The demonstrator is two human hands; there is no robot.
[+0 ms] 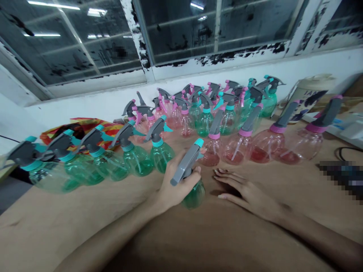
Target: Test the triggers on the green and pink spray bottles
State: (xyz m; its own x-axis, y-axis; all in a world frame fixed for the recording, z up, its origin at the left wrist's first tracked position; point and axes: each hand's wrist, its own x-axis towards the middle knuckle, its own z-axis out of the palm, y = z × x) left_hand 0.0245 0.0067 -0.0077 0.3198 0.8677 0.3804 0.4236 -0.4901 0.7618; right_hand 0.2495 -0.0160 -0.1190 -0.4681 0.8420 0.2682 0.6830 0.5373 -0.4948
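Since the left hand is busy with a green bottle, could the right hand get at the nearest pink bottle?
Probably yes: the right hand lies flat and free on the table, with bare surface between it and the nearest pink bottle.

Green spray bottle (194, 194) was glossy translucent plastic, grey trigger head (185, 162) matt; table (85, 215) was smooth matt brown board.

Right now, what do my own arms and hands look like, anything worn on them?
Both forearms are bare as far as the picture shows: no sleeves, gloves, watch or bracelet in view. The right hand has longish fingernails with a pale, light-coloured finish, and no ring shows on it. The left hand shows no rings either; its nails are mostly hidden. No markings or cables appear on either arm.
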